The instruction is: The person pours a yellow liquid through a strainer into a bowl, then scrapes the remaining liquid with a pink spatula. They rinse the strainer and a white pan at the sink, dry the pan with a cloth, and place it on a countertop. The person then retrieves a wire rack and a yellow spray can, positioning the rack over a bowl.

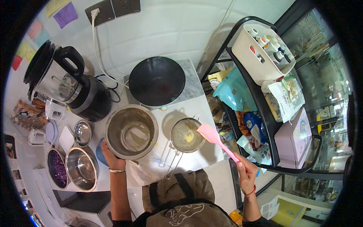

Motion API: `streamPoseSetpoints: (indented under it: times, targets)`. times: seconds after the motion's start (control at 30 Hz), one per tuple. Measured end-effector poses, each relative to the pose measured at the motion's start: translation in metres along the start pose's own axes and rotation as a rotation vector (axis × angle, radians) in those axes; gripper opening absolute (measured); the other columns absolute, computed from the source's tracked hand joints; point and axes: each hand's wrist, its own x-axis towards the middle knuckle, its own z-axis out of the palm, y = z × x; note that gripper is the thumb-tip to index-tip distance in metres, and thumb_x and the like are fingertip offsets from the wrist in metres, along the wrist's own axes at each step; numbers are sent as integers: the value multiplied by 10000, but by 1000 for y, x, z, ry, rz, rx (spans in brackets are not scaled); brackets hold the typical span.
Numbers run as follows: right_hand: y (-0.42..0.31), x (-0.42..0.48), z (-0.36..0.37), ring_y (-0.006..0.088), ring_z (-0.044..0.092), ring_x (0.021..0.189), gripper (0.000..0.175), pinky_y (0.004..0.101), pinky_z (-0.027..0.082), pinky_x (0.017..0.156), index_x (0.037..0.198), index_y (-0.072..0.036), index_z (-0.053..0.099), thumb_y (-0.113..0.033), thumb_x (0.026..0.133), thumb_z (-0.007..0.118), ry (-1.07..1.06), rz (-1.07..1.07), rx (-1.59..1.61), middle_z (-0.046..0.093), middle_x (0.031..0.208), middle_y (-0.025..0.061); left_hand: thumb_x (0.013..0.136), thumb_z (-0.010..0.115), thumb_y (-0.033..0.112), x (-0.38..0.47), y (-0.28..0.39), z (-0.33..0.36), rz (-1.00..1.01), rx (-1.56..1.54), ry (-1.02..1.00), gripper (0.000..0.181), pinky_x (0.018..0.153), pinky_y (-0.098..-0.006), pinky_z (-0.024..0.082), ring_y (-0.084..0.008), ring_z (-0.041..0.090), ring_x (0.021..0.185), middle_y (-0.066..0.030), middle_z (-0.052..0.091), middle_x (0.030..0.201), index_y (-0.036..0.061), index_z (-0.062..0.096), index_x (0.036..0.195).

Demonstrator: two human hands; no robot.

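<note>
My left hand [113, 158] grips the lower left rim and side of a deep metal bowl [108, 136], which has a little pale residue at its bottom. In my right hand [246, 172] is the handle of a pink silicone spatula [211, 134]; its blade is at the right rim of a fine-mesh strainer [181, 133]. A small yellow clump [189, 138] lies in the strainer's mesh. The strainer's wire handle points toward me. What lies beneath the strainer is hard to tell. Some yellow bits are on the white table between bowl and strainer.
A round black electric griddle [156, 81] stands behind, beside a blender [82, 90]. Left are a small metal bowl [82, 133], a larger metal bowl [82, 169] and a bowl of shredded purple cabbage [57, 167]. A black shelf cart [255, 96] with a bin of bottles [255, 61] stands right.
</note>
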Motion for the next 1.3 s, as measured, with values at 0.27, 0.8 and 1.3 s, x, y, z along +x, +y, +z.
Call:
streamPoseSetpoints:
  times: [0.27, 0.8, 1.3]
  targets:
    - [-25, 2, 26, 40, 340, 552, 305, 202, 259, 491, 1131, 5, 592, -200, 921, 508, -44, 186, 282, 445, 647, -34, 914, 427, 279, 15, -10, -8, 9, -50, -10, 234, 804, -297, 458, -155, 575, 893, -20, 603, 913, 89, 563, 934]
    - [-39, -44, 205, 189, 512, 667, 543, 293, 428, 603, 1273, -44, 322, -184, 836, 614, -402, 22, -162, 516, 785, 79, 867, 420, 273, 56, -49, -36, -15, -165, 53, 233, 706, -254, 425, -112, 518, 737, 38, 514, 717, 146, 449, 674]
    - [8, -54, 187, 84, 367, 417, 242, 226, 350, 396, 840, -98, 443, -305, 962, 416, -127, 887, 955, 386, 556, -17, 751, 608, 117, 7, -46, -57, -13, 258, 251, 629, 945, -307, 302, -192, 412, 1085, -67, 415, 1227, 71, 282, 1287]
